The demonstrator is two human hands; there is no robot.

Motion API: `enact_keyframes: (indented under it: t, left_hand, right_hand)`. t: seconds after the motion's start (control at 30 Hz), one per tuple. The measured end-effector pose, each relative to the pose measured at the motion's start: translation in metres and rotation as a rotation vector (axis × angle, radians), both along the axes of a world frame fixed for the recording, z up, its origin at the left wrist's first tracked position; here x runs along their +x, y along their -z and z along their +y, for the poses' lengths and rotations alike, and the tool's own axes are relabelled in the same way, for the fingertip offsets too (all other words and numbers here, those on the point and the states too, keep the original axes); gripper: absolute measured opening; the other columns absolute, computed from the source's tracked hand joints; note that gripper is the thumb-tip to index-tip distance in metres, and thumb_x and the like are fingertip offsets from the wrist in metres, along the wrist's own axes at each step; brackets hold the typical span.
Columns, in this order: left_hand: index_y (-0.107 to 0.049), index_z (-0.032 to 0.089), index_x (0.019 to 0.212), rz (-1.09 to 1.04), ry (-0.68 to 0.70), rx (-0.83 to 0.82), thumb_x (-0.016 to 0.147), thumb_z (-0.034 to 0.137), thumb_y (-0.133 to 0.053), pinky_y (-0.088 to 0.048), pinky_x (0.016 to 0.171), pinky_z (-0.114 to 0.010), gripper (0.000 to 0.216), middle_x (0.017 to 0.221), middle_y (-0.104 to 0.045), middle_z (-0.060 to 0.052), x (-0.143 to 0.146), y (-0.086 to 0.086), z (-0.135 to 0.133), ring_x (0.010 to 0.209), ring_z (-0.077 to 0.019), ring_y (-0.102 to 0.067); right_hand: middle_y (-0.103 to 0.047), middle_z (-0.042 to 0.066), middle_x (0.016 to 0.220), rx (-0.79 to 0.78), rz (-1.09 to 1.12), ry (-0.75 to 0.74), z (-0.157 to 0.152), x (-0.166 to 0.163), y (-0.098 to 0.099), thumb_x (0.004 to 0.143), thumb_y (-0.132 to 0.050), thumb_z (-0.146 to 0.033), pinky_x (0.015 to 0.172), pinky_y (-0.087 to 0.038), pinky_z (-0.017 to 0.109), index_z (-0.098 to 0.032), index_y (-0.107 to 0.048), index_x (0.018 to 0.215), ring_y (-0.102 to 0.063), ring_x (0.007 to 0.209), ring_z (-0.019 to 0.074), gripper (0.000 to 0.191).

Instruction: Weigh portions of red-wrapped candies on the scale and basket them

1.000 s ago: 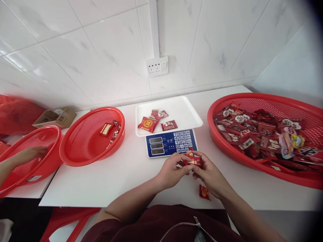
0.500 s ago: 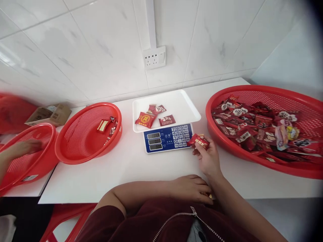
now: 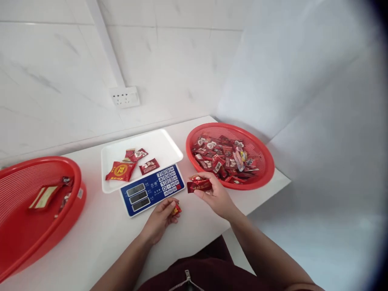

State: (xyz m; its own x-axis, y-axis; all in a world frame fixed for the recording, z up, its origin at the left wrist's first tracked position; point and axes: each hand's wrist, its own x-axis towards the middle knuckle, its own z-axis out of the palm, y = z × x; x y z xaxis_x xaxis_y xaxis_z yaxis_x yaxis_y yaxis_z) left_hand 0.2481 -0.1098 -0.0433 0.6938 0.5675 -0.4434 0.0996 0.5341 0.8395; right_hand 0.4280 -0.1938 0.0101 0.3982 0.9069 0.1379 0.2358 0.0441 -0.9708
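Observation:
My right hand [image 3: 214,193] is closed on a few red snack packets [image 3: 198,184], held just right of the blue scale [image 3: 151,190]. Close by, my left hand [image 3: 160,218] pinches a small red and yellow candy [image 3: 176,209] above the table, in front of the scale's keypad. The scale's white tray [image 3: 163,147] carries three red packets and a larger red pack [image 3: 119,171]. A round red basket [image 3: 263,171] full of red packets sits to the right of my right hand.
A second red basket [image 3: 18,226] with a few packets stands at the left. The white table [image 3: 100,234] ends near my body and at the right past the full basket. A wall socket [image 3: 124,97] is on the tiled wall behind.
The view has swung to the right. My left hand rose from the table's edge and now pinches the small candy. My right hand still holds its packets beside the scale.

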Motion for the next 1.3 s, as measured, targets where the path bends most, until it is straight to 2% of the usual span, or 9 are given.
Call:
enact_keyframes:
  t: [0.13, 0.27, 0.37, 0.53, 0.6, 0.7, 0.8, 0.97, 1.3]
  left_hand:
    - [-0.056, 0.016, 0.091, -0.048, -0.005, -0.113, 0.073, 0.045, -0.066, -0.039, 0.053, -0.019, 0.035, 0.076, -0.057, 0.000, -0.001, 0.003, 0.003, 0.061, -0.0077, -0.051]
    - [-0.057, 0.016, 0.092, -0.053, 0.051, -0.071, 0.074, 0.045, -0.064, -0.042, 0.058, -0.021, 0.035, 0.078, -0.057, 0.000, -0.001, 0.001, -0.001, 0.066, -0.0092, -0.053]
    - [-0.057, 0.016, 0.092, -0.054, 0.097, -0.030, 0.073, 0.045, -0.065, -0.042, 0.060, -0.022, 0.036, 0.078, -0.057, -0.001, -0.001, 0.000, -0.001, 0.067, -0.0103, -0.053]
    - [-0.057, 0.016, 0.091, -0.037, 0.149, 0.029, 0.072, 0.048, -0.065, -0.043, 0.061, -0.023, 0.038, 0.076, -0.058, -0.001, -0.001, 0.004, -0.001, 0.068, -0.0109, -0.053]
    - [-0.058, 0.016, 0.091, -0.024, 0.160, 0.048, 0.070, 0.050, -0.065, -0.043, 0.062, -0.024, 0.040, 0.077, -0.059, -0.002, -0.001, 0.004, -0.002, 0.068, -0.0114, -0.053]
    - [-0.057, 0.016, 0.092, -0.019, 0.168, 0.067, 0.069, 0.050, -0.066, -0.044, 0.062, -0.025, 0.041, 0.076, -0.059, -0.002, -0.001, 0.004, -0.003, 0.068, -0.0118, -0.053]
    - [-0.058, 0.016, 0.091, -0.023, 0.168, 0.073, 0.068, 0.050, -0.067, -0.044, 0.062, -0.025, 0.042, 0.075, -0.058, -0.002, -0.001, 0.003, -0.003, 0.067, -0.0118, -0.053]
    - [-0.058, 0.017, 0.092, -0.028, 0.184, 0.065, 0.067, 0.051, -0.067, -0.044, 0.061, -0.025, 0.043, 0.076, -0.059, -0.001, 0.000, 0.007, 0.000, 0.066, -0.0115, -0.053]
    - [-0.056, 0.017, 0.097, -0.070, 0.165, 0.041, 0.069, 0.049, -0.068, -0.045, 0.062, -0.025, 0.044, 0.079, -0.060, -0.003, -0.002, 0.008, 0.000, 0.069, -0.0126, -0.056]
  right_hand:
    - [-0.055, 0.005, 0.122, -0.056, -0.419, 0.164, -0.015, 0.041, -0.034, 0.081, -0.056, -0.030, 0.097, -0.039, 0.042, -0.028, -0.050, 0.117, -0.051, 0.113, 0.0240, 0.037]
    - [-0.058, 0.004, 0.120, -0.295, -0.718, 0.118, -0.022, 0.093, -0.053, 0.081, -0.053, -0.035, 0.099, -0.035, 0.045, -0.030, -0.058, 0.114, -0.047, 0.117, 0.0279, 0.034]
    - [-0.056, 0.006, 0.125, -0.427, -0.833, 0.122, -0.007, 0.117, -0.056, 0.083, -0.049, -0.036, 0.097, -0.037, 0.045, -0.026, -0.059, 0.115, -0.046, 0.119, 0.0295, 0.036]
    - [-0.037, 0.005, 0.143, -0.536, -0.873, -0.178, 0.041, 0.118, -0.046, 0.081, -0.051, -0.046, 0.101, -0.035, 0.038, -0.025, -0.040, 0.135, -0.039, 0.126, 0.0283, 0.059]
    - [-0.040, 0.005, 0.141, -0.561, -0.888, -0.213, 0.055, 0.120, -0.044, 0.077, -0.057, -0.046, 0.096, -0.039, 0.037, -0.028, -0.044, 0.132, -0.046, 0.120, 0.0292, 0.060]
    - [-0.064, 0.005, 0.113, -0.609, -0.908, -0.216, 0.061, 0.138, -0.047, 0.073, -0.064, -0.035, 0.081, -0.047, 0.033, -0.027, -0.064, 0.109, -0.061, 0.098, 0.0262, 0.037]
    - [-0.070, 0.003, 0.087, -0.681, -0.925, -0.176, 0.059, 0.169, -0.055, 0.071, -0.067, -0.027, 0.071, -0.049, 0.031, -0.023, -0.070, 0.083, -0.064, 0.082, 0.0228, 0.013]
    - [-0.061, 0.006, 0.109, -0.696, -0.940, -0.051, 0.070, 0.199, -0.060, 0.087, -0.053, -0.032, 0.078, -0.050, 0.035, -0.019, -0.060, 0.105, -0.060, 0.091, 0.0175, 0.023]
    - [-0.055, 0.008, 0.117, -0.544, -0.919, -0.022, 0.132, 0.177, -0.024, 0.088, -0.051, -0.031, 0.081, -0.049, 0.040, -0.018, -0.053, 0.115, -0.057, 0.097, 0.0188, 0.030]
